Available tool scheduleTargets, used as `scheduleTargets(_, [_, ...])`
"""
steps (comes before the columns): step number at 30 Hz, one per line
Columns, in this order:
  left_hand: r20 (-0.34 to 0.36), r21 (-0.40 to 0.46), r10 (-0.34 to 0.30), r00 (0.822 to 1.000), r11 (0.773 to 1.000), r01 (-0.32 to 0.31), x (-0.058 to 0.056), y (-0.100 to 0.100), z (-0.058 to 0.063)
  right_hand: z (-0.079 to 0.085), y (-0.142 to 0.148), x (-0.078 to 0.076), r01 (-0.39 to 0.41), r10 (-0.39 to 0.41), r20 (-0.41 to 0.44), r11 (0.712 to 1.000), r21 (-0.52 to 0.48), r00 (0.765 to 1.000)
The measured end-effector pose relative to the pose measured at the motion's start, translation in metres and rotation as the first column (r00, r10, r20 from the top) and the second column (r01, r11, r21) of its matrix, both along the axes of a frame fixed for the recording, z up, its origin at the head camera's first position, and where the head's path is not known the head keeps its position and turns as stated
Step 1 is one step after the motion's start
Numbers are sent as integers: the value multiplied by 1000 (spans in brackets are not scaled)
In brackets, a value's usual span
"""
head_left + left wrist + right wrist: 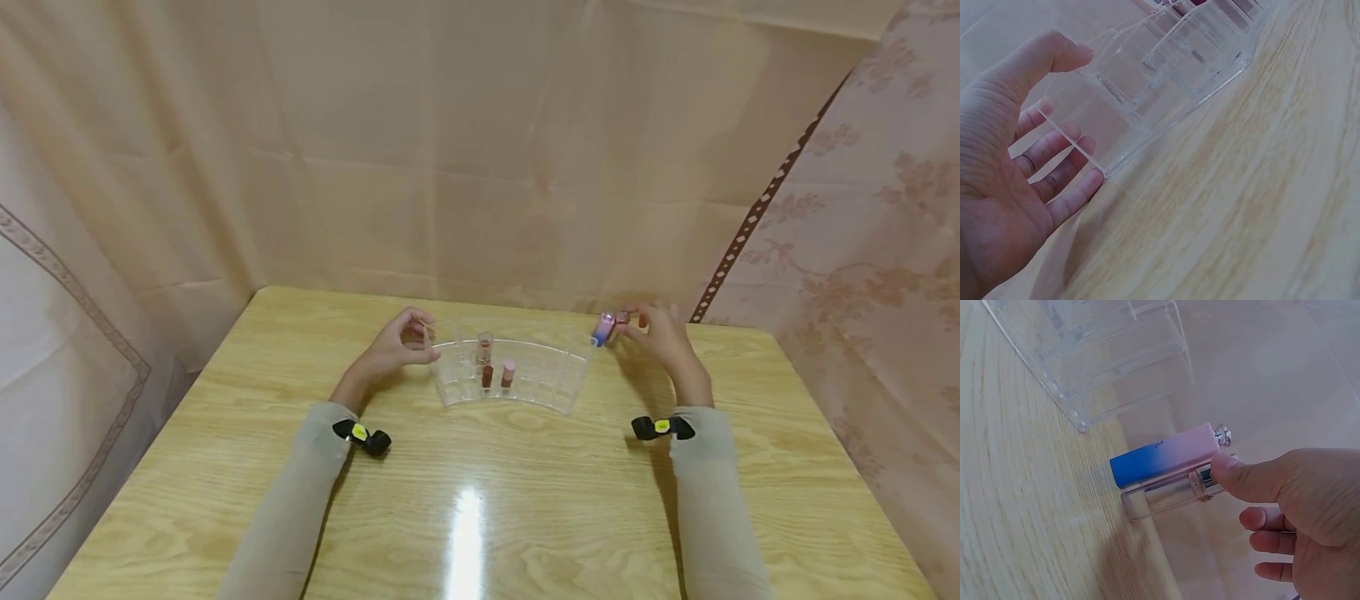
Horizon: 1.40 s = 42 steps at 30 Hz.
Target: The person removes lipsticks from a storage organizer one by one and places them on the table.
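A clear plastic lipstick organizer (pixel 551 379) with a curved front stands on the table. My left hand (pixel 393 346) holds its left end, thumb at the upper edge and the other fingers around the side wall, partly seen through the plastic. Off the organizer's right end, a pink-to-blue lipstick tube (pixel 1163 456) stands with a silver knob on top. Right beside it is a clear lipstick tube (pixel 1169 494) with a metallic band. My right hand (pixel 667 342) pinches that clear tube near its top; the index finger is mostly hidden behind the thumb.
Inside the organizer are a clear-capped tube (pixel 484 346), a dark red tube (pixel 487 377) and a pink-topped tube (pixel 508 372). The wooden table (pixel 555 500) ends at a beige curtain (pixel 487 183) behind. Patterned cloth (pixel 862 250) hangs on the right.
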State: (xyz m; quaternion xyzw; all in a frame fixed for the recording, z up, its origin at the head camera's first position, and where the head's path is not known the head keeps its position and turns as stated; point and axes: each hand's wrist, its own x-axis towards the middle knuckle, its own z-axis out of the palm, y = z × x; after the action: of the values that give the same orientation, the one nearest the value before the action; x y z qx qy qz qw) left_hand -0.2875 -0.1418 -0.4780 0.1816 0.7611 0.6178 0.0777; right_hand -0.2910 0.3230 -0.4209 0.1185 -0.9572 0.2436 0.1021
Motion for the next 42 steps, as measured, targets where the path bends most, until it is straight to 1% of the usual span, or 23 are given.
scheduleTargets(3, [-7,0,-1,1000,1000,1,1,1,1,-2,2,0,-5,5,-15,1000,-4,1000])
scheduleTargets(8, [-12,25,-1,1000,1000,1,0,3,0,-3,5,-2,-20,20,-83,1000,0,996])
scheduleTargets(10, [-8,35,0,1000,999,0,-1,3,-1,-3,6,-4,-20,20,-88,1000,-3,996])
scheduleTargets(15, [12,34,8,1000,999,-8,0,1,-3,-1,4,-5,-25,25,-53,1000,-9,998])
scheduleTargets(19, [29,22,1,1000,1000,-2,0,2,-2,1,4,-4,-29,29,-50,1000,-6,998])
scheduleTargets(23, [40,28,2,999,1000,-3,-1,4,-1,3,2,-3,-27,26,-35,1000,-13,999])
scheduleTargets(27, [39,33,7,999,999,-8,0,3,0,5,-1,-3,-27,27,-30,1000,-8,999])
scheduleTargets(31, [20,30,5,1000,1000,-5,0,3,-1,10,-4,0,-11,10,-33,1000,-19,999])
scheduleTargets(33, [18,27,5,1000,1000,-6,0,3,-1,15,-7,3,-5,2,-60,999,-46,998])
scheduleTargets(36, [19,20,8,1000,1000,-8,1,4,-1,23,-14,7,-14,-1,-154,995,-96,988])
scheduleTargets(39, [20,16,13,1000,1000,-13,1,4,0,32,-25,12,-46,4,-279,988,-145,960])
scheduleTargets(42, [21,20,12,1000,1000,-12,2,5,0,43,-38,19,-102,23,-397,978,-180,918])
